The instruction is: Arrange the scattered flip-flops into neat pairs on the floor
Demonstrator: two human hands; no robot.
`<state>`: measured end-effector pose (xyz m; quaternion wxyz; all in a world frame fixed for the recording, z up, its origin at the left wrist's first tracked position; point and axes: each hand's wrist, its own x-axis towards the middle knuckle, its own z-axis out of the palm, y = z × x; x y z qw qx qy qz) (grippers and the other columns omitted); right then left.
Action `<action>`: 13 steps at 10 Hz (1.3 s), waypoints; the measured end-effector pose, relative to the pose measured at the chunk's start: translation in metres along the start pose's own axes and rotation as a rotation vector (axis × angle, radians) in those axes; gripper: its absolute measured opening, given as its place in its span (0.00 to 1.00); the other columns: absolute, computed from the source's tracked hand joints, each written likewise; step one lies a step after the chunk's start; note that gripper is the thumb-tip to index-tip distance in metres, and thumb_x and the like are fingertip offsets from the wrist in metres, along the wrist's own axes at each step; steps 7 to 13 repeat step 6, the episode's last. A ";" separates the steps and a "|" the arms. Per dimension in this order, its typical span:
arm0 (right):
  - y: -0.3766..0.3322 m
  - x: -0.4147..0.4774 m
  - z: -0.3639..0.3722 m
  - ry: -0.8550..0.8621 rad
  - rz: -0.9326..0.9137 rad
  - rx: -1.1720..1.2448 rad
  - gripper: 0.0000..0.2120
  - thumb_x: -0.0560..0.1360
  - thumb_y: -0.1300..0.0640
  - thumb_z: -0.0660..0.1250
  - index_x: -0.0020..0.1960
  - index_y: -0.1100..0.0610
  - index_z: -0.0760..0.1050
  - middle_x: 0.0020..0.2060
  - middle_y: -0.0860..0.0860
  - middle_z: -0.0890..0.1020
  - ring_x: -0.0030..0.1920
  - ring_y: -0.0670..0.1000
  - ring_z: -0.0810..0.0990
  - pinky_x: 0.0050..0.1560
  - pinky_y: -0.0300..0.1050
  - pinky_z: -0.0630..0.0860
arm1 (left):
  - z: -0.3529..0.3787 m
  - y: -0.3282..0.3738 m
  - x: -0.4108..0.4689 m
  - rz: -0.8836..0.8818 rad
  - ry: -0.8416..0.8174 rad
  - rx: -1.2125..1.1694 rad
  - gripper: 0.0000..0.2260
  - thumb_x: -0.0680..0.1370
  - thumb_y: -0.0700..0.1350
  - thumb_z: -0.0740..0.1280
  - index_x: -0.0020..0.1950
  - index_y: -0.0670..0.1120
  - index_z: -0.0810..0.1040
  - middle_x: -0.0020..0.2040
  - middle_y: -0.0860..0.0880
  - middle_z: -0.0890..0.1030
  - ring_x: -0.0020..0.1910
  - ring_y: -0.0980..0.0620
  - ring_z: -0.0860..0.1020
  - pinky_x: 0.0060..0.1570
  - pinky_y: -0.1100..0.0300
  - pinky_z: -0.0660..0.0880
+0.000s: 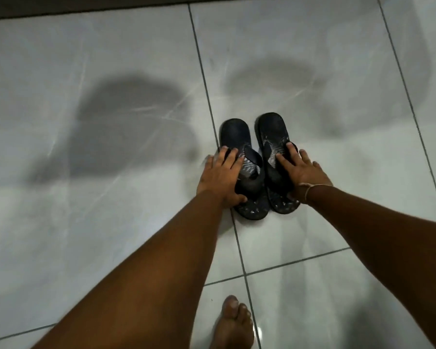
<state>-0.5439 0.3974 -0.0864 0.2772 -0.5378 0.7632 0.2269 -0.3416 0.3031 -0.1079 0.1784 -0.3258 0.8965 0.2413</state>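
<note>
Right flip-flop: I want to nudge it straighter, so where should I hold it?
Grip the right flip-flop across its strap, coming from above at the heel end, as the right hand does; the sole lies flat, so only the raised strap offers purchase.

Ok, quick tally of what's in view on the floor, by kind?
Dark flip-flops: 2, left flip-flop and right flip-flop, side by side
Hands on them: 2, left hand and right hand
Bare foot: 1
Total: 5
</note>
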 end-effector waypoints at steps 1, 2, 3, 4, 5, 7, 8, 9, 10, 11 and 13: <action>-0.004 -0.004 0.016 0.048 0.002 0.082 0.56 0.64 0.58 0.79 0.78 0.47 0.44 0.79 0.51 0.38 0.77 0.62 0.51 0.69 0.60 0.66 | 0.003 -0.004 -0.004 0.022 0.018 0.030 0.46 0.69 0.60 0.73 0.78 0.50 0.51 0.81 0.48 0.49 0.79 0.44 0.43 0.77 0.40 0.48; -0.003 -0.002 0.021 0.064 -0.002 0.130 0.57 0.63 0.59 0.80 0.78 0.46 0.45 0.79 0.49 0.38 0.77 0.62 0.50 0.67 0.62 0.69 | 0.005 -0.004 -0.004 0.022 0.021 0.021 0.46 0.68 0.59 0.73 0.78 0.50 0.51 0.81 0.48 0.49 0.79 0.45 0.43 0.77 0.41 0.48; -0.004 -0.001 0.020 0.051 0.006 0.139 0.58 0.62 0.59 0.80 0.78 0.45 0.44 0.79 0.48 0.38 0.78 0.61 0.49 0.67 0.63 0.70 | 0.007 -0.003 -0.004 0.010 0.037 0.010 0.46 0.69 0.58 0.73 0.78 0.50 0.50 0.81 0.48 0.49 0.79 0.44 0.43 0.77 0.41 0.49; -0.003 0.001 0.021 0.041 -0.003 0.120 0.58 0.62 0.59 0.80 0.78 0.46 0.44 0.79 0.49 0.38 0.78 0.61 0.49 0.68 0.64 0.69 | 0.010 -0.004 -0.004 0.005 0.043 0.016 0.46 0.69 0.59 0.73 0.78 0.50 0.50 0.81 0.47 0.49 0.79 0.44 0.44 0.77 0.41 0.50; -0.005 0.000 0.014 0.040 -0.028 0.014 0.58 0.63 0.55 0.80 0.78 0.47 0.41 0.79 0.51 0.37 0.78 0.62 0.46 0.74 0.66 0.58 | 0.005 -0.004 -0.003 0.010 0.035 0.053 0.46 0.69 0.61 0.72 0.78 0.49 0.50 0.81 0.46 0.49 0.79 0.42 0.44 0.76 0.40 0.49; -0.013 -0.009 0.007 0.085 0.004 -0.159 0.59 0.66 0.50 0.77 0.77 0.45 0.34 0.78 0.51 0.35 0.77 0.64 0.38 0.71 0.73 0.44 | 0.002 0.004 -0.010 -0.002 0.083 0.106 0.45 0.70 0.63 0.67 0.79 0.49 0.46 0.81 0.43 0.45 0.78 0.39 0.43 0.76 0.37 0.46; -0.013 -0.009 0.007 0.085 0.004 -0.159 0.59 0.66 0.50 0.77 0.77 0.45 0.34 0.78 0.51 0.35 0.77 0.64 0.38 0.71 0.73 0.44 | 0.002 0.004 -0.010 -0.002 0.083 0.106 0.45 0.70 0.63 0.67 0.79 0.49 0.46 0.81 0.43 0.45 0.78 0.39 0.43 0.76 0.37 0.46; -0.013 -0.009 0.007 0.085 0.004 -0.159 0.59 0.66 0.50 0.77 0.77 0.45 0.34 0.78 0.51 0.35 0.77 0.64 0.38 0.71 0.73 0.44 | 0.002 0.004 -0.010 -0.002 0.083 0.106 0.45 0.70 0.63 0.67 0.79 0.49 0.46 0.81 0.43 0.45 0.78 0.39 0.43 0.76 0.37 0.46; -0.013 -0.009 0.007 0.085 0.004 -0.159 0.59 0.66 0.50 0.77 0.77 0.45 0.34 0.78 0.51 0.35 0.77 0.64 0.38 0.71 0.73 0.44 | 0.002 0.004 -0.010 -0.002 0.083 0.106 0.45 0.70 0.63 0.67 0.79 0.49 0.46 0.81 0.43 0.45 0.78 0.39 0.43 0.76 0.37 0.46; -0.013 -0.009 0.007 0.085 0.004 -0.159 0.59 0.66 0.50 0.77 0.77 0.45 0.34 0.78 0.51 0.35 0.77 0.64 0.38 0.71 0.73 0.44 | 0.002 0.004 -0.010 -0.002 0.083 0.106 0.45 0.70 0.63 0.67 0.79 0.49 0.46 0.81 0.43 0.45 0.78 0.39 0.43 0.76 0.37 0.46; -0.013 -0.009 0.007 0.085 0.004 -0.159 0.59 0.66 0.50 0.77 0.77 0.45 0.34 0.78 0.51 0.35 0.77 0.64 0.38 0.71 0.73 0.44 | 0.002 0.004 -0.010 -0.002 0.083 0.106 0.45 0.70 0.63 0.67 0.79 0.49 0.46 0.81 0.43 0.45 0.78 0.39 0.43 0.76 0.37 0.46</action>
